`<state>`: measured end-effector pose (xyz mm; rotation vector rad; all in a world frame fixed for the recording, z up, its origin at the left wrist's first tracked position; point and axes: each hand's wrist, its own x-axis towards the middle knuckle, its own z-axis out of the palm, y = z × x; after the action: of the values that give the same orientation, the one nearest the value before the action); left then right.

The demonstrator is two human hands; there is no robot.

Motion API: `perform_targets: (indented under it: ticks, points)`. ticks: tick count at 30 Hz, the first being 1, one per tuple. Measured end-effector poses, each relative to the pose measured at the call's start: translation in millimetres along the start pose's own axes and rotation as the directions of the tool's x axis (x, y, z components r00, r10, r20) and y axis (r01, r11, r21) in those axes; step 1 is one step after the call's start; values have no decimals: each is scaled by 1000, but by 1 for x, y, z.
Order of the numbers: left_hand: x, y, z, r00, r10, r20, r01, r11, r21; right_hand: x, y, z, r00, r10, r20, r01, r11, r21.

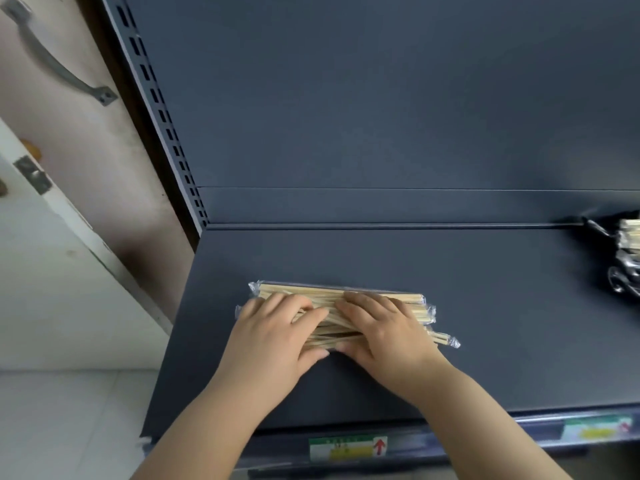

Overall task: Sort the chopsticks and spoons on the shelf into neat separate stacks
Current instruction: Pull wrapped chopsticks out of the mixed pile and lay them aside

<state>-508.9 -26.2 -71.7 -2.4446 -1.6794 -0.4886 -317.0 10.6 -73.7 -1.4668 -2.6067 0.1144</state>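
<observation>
Left hand (277,329) and right hand (379,327) press flat, gripping nothing, on half-squared chopsticks (304,293); the pile (628,258) far right seems unsorted.

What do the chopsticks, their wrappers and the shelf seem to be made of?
Chopsticks: pale, matte sticks with a light tan tone, probably bamboo or wood. Wrappers: thin clear plastic film, shown by glossy crinkled ends. Shelf: smooth dark grey-blue surface with a satin sheen, likely painted metal.

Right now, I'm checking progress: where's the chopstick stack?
Head view: the chopsticks lie left of centre on the shelf, under the left hand and right hand.
</observation>
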Motion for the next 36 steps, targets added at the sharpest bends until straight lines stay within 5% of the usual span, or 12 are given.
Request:
perform_targets:
  ticks: [11,21,30,36]
  points:
    - [24,33,1,995,-29,99,15,991,135,-17,47,-10,983,-181,14,180,982,64]
    - [86,203,13,996,67,-57,-65,998,24,-127,174,-80,981,109,-163,-62,961,269]
    - [138,394,51,983,133,-127,-151,977,-149,-279,326,-133,925,365,-104,-318,895,312]
    - [166,446,65,982,154,-107,-171,970,-174,-316,381,-141,884,462,-69,-402,828,390]
